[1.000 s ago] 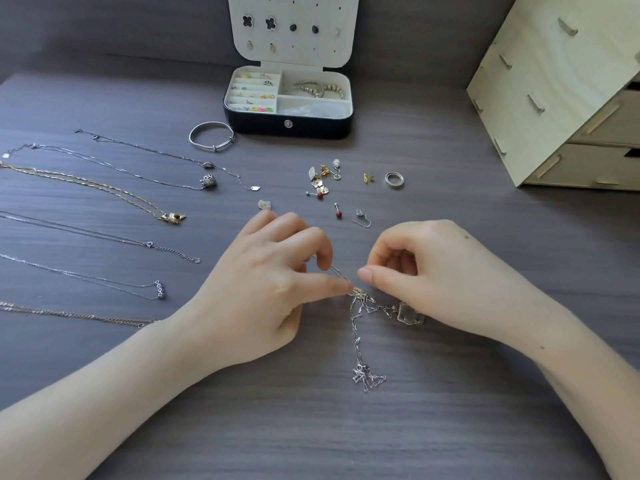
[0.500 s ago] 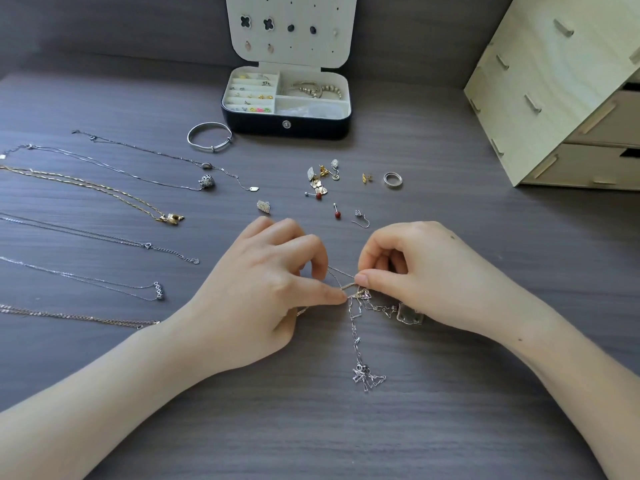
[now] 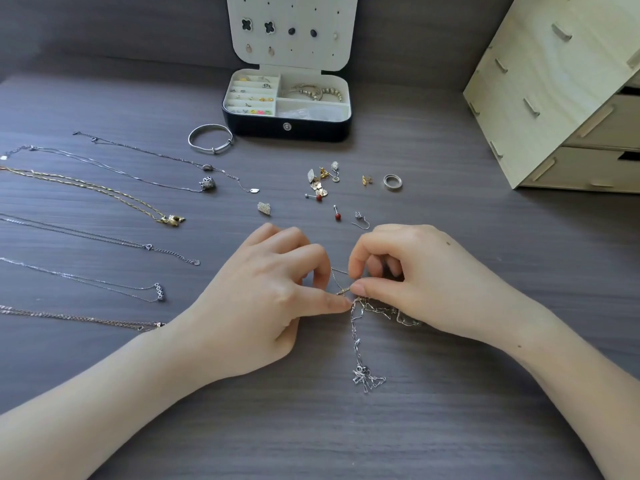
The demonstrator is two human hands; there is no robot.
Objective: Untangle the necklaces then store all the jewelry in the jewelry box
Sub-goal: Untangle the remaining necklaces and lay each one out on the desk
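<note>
Head view: left grip [image 3: 270,289] and right grip [image 3: 415,271] both pinch tangled chains [image 3: 356,341]. Six straightened necklaces [image 3: 171,220] lie left; earrings [image 3: 318,185], ring [image 3: 392,182], bangle [image 3: 210,138] beyond, unboxed.

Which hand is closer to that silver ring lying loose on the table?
Right. The right hand lies straight toward the person from the silver ring; the left hand is farther, off to the left.

Six necklaces [image 3: 172,220] lie straight at nine o'clock on the table [image 3: 450,410]. One tangle [image 3: 363,377] sits at the centre, pinched by two hands, the left hand [image 3: 263,299] and the right hand [image 3: 426,278]. At twelve o'clock are one bangle [image 3: 210,138] and one box [image 3: 287,128]. One ring [image 3: 392,182] lies at one o'clock, and one cabinet [image 3: 554,81] stands at two. The earrings [image 3: 317,183] are too bunched to count, but two have red beads.
</note>
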